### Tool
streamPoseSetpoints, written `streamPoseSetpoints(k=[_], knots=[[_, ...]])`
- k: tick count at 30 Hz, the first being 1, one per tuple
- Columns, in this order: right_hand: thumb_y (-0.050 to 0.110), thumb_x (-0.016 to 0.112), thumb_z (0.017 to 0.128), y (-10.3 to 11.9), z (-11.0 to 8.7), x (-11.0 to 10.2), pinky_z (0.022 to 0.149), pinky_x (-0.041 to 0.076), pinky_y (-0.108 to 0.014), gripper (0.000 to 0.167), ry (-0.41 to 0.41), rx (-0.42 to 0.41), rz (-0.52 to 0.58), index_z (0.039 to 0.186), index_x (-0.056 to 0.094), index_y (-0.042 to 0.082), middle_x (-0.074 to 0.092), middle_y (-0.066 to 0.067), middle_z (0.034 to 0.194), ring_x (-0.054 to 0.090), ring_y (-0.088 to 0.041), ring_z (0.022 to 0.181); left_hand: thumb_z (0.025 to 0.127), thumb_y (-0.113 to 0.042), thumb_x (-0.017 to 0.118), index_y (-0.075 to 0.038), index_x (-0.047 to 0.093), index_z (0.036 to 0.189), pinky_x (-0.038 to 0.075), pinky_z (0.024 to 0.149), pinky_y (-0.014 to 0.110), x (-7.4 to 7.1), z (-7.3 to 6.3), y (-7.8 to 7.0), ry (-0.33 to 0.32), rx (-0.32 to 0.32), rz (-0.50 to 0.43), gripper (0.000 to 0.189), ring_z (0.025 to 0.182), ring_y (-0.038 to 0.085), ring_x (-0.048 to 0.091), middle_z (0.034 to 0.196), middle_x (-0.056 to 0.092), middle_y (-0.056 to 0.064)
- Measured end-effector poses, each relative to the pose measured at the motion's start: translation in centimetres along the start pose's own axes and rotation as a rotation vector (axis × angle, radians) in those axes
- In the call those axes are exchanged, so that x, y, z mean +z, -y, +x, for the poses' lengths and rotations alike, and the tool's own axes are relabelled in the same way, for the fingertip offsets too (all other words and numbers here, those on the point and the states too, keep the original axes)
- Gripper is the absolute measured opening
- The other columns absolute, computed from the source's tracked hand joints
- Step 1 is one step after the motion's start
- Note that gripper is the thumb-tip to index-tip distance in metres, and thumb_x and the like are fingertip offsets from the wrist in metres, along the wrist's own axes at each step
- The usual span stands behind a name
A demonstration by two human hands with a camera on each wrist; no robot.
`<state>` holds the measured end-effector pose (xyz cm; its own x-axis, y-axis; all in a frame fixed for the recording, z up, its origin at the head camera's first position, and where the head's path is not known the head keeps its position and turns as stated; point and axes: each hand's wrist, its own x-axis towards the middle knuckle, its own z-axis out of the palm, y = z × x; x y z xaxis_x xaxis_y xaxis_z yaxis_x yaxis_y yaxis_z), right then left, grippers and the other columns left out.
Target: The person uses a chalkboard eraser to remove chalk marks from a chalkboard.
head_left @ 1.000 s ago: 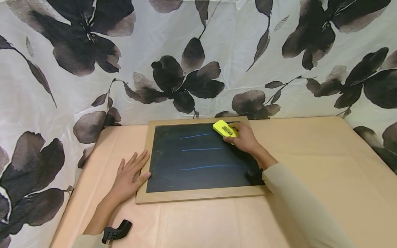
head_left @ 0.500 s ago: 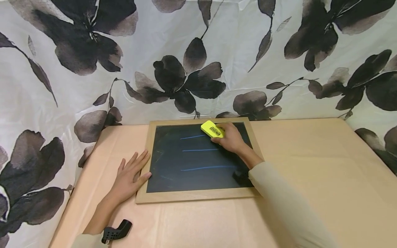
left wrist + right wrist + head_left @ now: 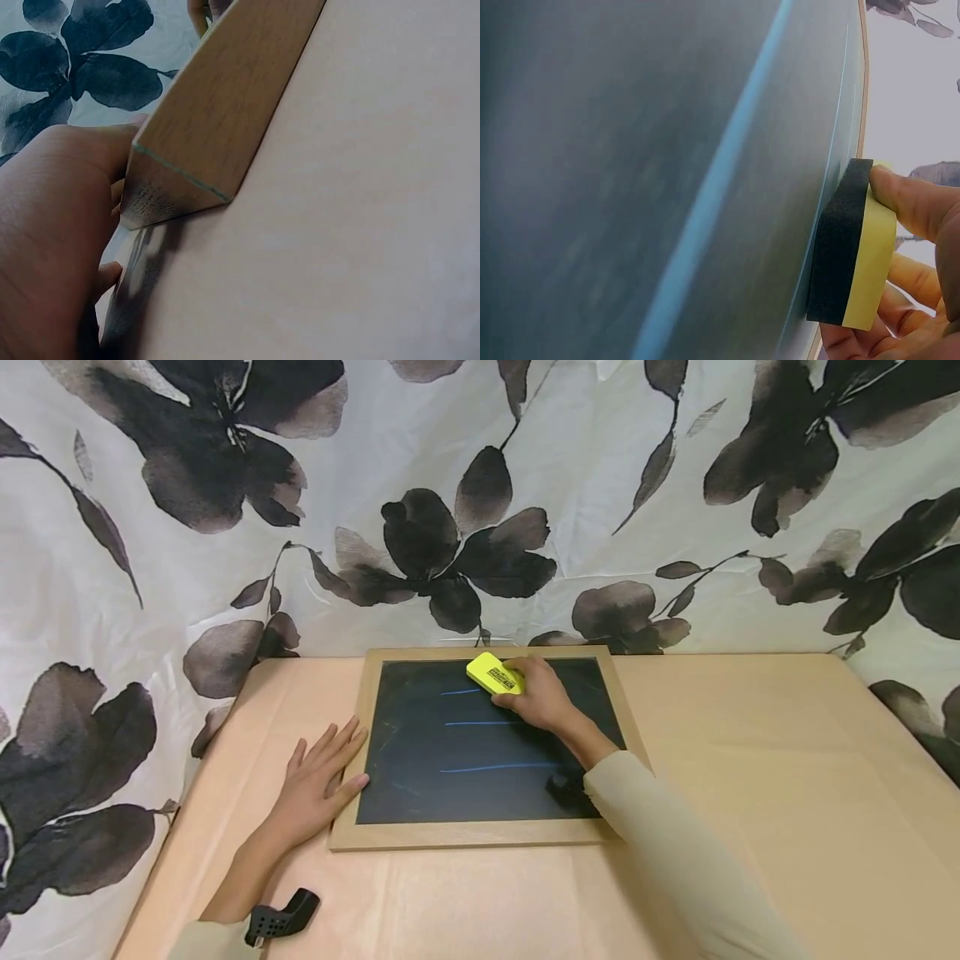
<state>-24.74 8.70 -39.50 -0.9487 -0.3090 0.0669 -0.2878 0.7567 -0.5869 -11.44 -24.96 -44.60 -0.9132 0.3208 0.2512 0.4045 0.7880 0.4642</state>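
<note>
A small chalkboard (image 3: 420,793) with a pale wooden frame (image 3: 465,836) lies on the table. Three blue chalk lines cross its dark face; the middle one (image 3: 480,723) and lowest one (image 3: 495,767) run longer than the top stub (image 3: 459,692). My right hand (image 3: 542,695) grips a yellow chalkboard eraser (image 3: 489,670) near the board's upper edge, thumb on one side and fingers on the other. In the right wrist view the eraser's black felt (image 3: 836,255) faces the board surface. My left hand (image 3: 315,785), fingers extended, touches the frame's left side; in the left wrist view it is beside a frame corner (image 3: 176,191).
The light wooden table (image 3: 750,760) extends to both sides and in front of the board. Behind it hangs a white curtain (image 3: 585,468) with dark flowers. A black wrist device (image 3: 281,918) sits on the left forearm.
My right hand has slid the eraser leftward along the top line, which now shows as a shorter stub. The left hand stays at the frame. The head view has shifted slightly.
</note>
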Motion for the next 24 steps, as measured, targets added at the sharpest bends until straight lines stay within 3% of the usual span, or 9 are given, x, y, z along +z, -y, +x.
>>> streamPoseSetpoints(k=[10,24], knots=[[0.025,0.078,0.08,1.9,0.9,1.3,0.079,0.041,-0.037,0.059,0.03,-0.032,-0.017,0.13,0.057,0.001,0.053,-0.014,0.107,0.049,-0.026,0.089,0.094,-0.038,0.058,-0.013,0.037,0.149,0.001,0.105,0.067,0.0,0.0,0.0,0.001,0.004,0.009,0.064,0.141,0.04,0.019,0.156,0.025,0.008],[0.026,0.078,0.079,4.3,1.9,3.2,0.079,0.042,-0.037,0.06,0.073,-0.098,-0.008,0.13,0.057,0.002,0.053,-0.013,0.111,0.05,-0.025,0.091,0.095,-0.04,0.056,-0.013,0.037,0.149,0.002,0.105,0.066,0.0,0.0,0.1,0.002,0.002,0.006,0.063,0.141,0.039,0.019,0.156,0.025,0.008]])
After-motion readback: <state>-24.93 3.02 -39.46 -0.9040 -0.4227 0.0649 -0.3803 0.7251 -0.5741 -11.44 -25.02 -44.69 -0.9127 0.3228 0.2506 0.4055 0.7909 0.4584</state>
